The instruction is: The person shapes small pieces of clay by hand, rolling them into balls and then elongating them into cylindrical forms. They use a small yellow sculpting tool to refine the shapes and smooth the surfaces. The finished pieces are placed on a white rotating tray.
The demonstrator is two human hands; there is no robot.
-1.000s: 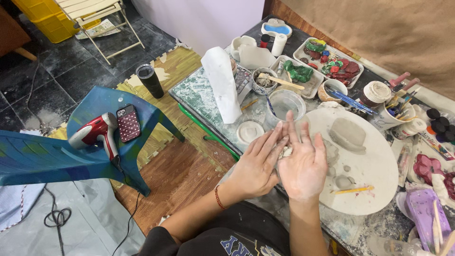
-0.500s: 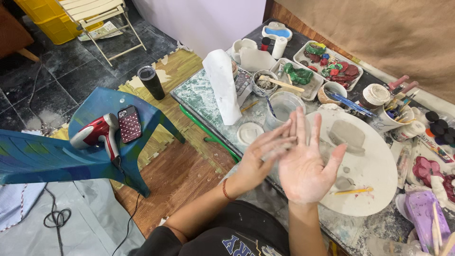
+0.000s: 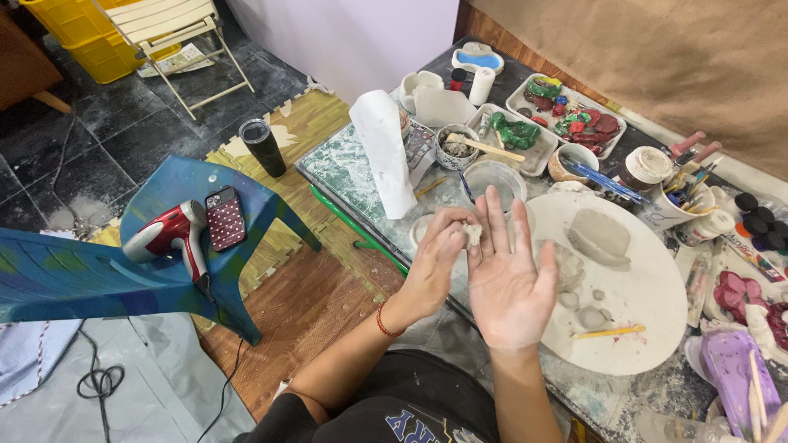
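Two hands of mine are up in front of me over the edge of the paint-smeared worktable (image 3: 345, 168); my right hand (image 3: 509, 283) is held flat and open, palm toward me, fingers spread and pointing up, gripping nothing; my left hand (image 3: 439, 258), with a red thread bracelet (image 3: 383, 321) at the wrist, has its fingertips pinched together on a small pale lump of grey clay (image 3: 473, 235), which sits against the base of my right fingers; the two hands touch there.

Behind my right hand lies a round white work board (image 3: 648, 328); on it rest a larger flattened slab of grey clay (image 3: 599, 236), a few small grey clay balls (image 3: 591, 316) and a thin yellow stick (image 3: 609, 332) near the board's near edge; just beyond my fingertips stands a clear plastic cup (image 3: 491, 176); a rolled white paper towel (image 3: 386, 152) lies tilted on the table to the left of that cup.

Farther back are a small patterned bowl with a wooden stick (image 3: 457, 146) across it, and white trays holding green and red clay pieces (image 3: 566, 115).

Off the table to my left, a blue plastic chair (image 3: 90, 275) carries a red hair dryer (image 3: 168, 234) and a phone in a dotted dark-red case (image 3: 224, 218), side by side; a black tumbler (image 3: 263, 146) stands on the floor mat.
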